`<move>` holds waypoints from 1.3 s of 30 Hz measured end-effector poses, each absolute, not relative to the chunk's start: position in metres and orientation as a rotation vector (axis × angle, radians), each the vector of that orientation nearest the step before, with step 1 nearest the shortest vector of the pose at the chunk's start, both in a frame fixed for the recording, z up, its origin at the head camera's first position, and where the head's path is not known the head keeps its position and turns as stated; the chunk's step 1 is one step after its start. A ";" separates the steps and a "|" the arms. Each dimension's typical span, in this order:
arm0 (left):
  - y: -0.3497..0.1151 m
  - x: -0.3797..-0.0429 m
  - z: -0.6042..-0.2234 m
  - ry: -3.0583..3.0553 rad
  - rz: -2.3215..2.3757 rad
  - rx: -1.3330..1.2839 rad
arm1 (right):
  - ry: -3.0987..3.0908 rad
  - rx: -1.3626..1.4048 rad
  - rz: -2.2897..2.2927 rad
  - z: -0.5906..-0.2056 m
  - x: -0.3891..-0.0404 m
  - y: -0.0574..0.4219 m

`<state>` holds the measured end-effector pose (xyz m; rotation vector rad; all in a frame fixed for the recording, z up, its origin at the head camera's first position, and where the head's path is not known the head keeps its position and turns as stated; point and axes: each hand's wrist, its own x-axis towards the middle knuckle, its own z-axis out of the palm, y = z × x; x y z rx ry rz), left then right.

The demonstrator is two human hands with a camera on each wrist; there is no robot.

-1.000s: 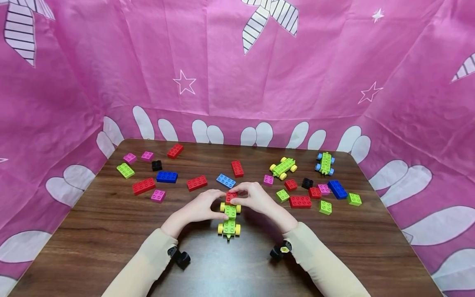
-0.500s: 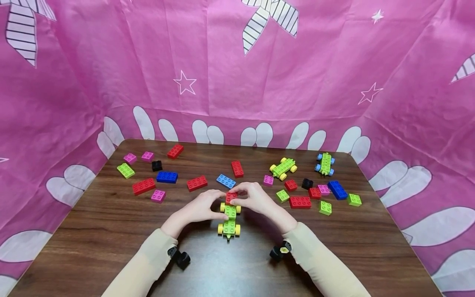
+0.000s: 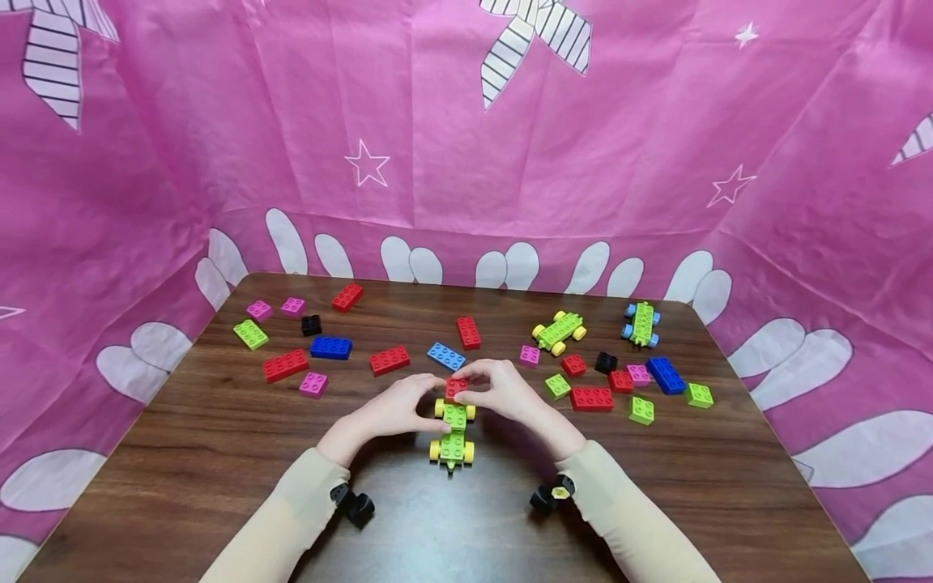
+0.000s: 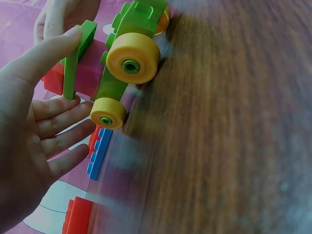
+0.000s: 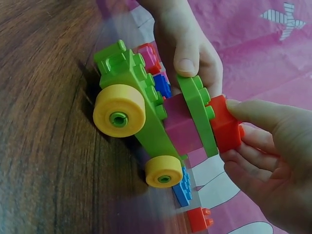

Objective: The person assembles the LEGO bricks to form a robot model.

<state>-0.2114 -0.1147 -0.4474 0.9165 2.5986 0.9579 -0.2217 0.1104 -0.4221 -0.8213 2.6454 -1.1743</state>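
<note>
A lime-green toy car base [image 3: 453, 448] with yellow wheels [image 5: 118, 111] stands on the table in front of me. Toward its far end a pink brick [image 5: 181, 126] sits on the base, topped by a lime-green plate [image 5: 199, 117]. A red brick [image 5: 224, 126] forms the top of this stack. My left hand [image 3: 394, 406] holds the green plate, thumb on its near edge and index finger at its far edge. From the other side, the thumb and fingers of my right hand [image 3: 501, 390] pinch the red brick.
Loose bricks lie about, among them a light blue brick [image 3: 445, 356] and a red one [image 3: 389, 359] just beyond my hands. Two more wheeled bases, one yellow-wheeled [image 3: 560, 331] and one blue-wheeled [image 3: 642, 324], stand at the back right. Pink cloth [image 3: 452, 146] encloses the table.
Both hands keep the same grip on the stack. The head view has shifted very slightly; no brick has visibly moved on the table.
</note>
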 end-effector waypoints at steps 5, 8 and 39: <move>-0.114 -0.212 -0.448 2.606 0.939 0.926 | 2.661 -0.828 -1.185 -0.425 -0.221 0.112; -0.115 -0.213 -0.447 2.607 0.929 0.930 | 2.661 -0.845 -1.199 -0.427 -0.220 0.113; -0.113 -0.211 -0.442 2.631 0.989 1.009 | 2.695 -0.802 -1.208 -0.438 -0.215 0.122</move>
